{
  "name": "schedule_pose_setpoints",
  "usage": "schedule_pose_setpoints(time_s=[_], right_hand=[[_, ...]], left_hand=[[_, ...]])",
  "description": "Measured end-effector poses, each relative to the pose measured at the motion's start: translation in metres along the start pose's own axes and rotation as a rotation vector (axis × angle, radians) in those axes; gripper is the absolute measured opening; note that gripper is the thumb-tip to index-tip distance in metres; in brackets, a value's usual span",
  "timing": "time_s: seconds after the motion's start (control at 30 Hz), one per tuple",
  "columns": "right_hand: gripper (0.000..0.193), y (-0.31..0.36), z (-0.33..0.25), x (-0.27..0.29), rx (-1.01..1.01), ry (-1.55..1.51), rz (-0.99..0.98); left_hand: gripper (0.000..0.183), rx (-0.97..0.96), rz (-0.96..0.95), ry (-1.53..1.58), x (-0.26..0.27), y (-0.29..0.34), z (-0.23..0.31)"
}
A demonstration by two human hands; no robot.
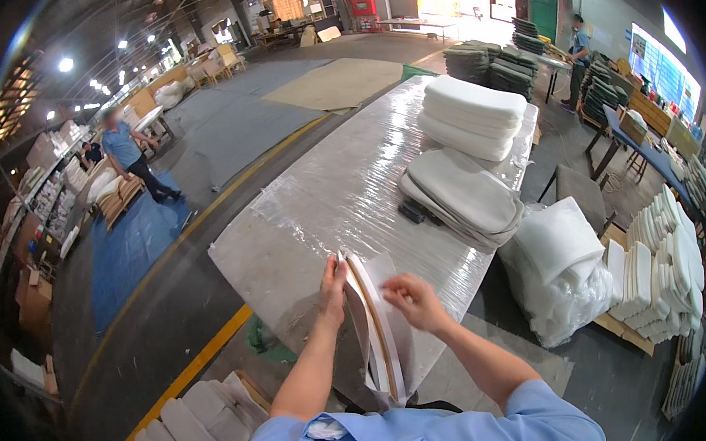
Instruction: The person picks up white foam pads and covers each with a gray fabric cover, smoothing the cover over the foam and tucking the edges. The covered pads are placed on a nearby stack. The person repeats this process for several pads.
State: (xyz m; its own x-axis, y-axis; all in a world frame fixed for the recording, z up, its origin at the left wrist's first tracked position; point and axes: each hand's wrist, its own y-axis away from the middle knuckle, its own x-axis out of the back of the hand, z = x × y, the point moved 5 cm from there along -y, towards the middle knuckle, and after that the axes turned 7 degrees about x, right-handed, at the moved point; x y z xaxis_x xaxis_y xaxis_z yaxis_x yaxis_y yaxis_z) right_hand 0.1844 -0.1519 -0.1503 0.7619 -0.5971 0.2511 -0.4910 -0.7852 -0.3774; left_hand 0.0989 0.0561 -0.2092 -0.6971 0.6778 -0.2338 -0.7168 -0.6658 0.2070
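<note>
A light grey, flat cushion-like piece (380, 332) stands on edge in front of my body, its long open side turned up. A narrow brown strip runs along this curved side between pale edges. My left hand (333, 288) grips the far left part of the piece, thumb up along its side. Beside the right flap, my right hand (414, 299) is closed with the fingers curled in a pinch. Whatever is between those fingertips is too small to make out.
The plastic-covered table (327, 190) extends ahead. On it are grey cushions (464, 189), white foam pads (475, 108) and a small black object (411, 211). A plastic bag of foam (554, 265) stands at right, grey cushions (203, 415) at lower left. Two people work farther off.
</note>
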Motion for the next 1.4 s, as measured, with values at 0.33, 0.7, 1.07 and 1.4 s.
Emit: schedule_pose_setpoints(time_s=[0.33, 0.7, 1.07, 1.4], right_hand=[[0.027, -0.139, 0.074, -0.059, 0.006, 0.258, -0.070], [0.021, -0.145, 0.081, -0.067, 0.035, -0.093, -0.302], [0.026, -0.123, 0.100, -0.084, -0.066, -0.285, -0.068], [0.018, -0.126, 0.120, -0.108, -0.097, -0.355, 0.012]], left_hand=[[0.029, -0.198, 0.301, -0.561, 0.004, 0.010, 0.026], [0.023, -0.227, 0.382, -0.724, 0.016, 0.016, 0.034], [0.035, -0.427, 0.050, -0.377, -0.009, -0.069, 0.098], [0.086, 0.320, -0.756, -0.545, -0.049, -0.133, 0.043]])
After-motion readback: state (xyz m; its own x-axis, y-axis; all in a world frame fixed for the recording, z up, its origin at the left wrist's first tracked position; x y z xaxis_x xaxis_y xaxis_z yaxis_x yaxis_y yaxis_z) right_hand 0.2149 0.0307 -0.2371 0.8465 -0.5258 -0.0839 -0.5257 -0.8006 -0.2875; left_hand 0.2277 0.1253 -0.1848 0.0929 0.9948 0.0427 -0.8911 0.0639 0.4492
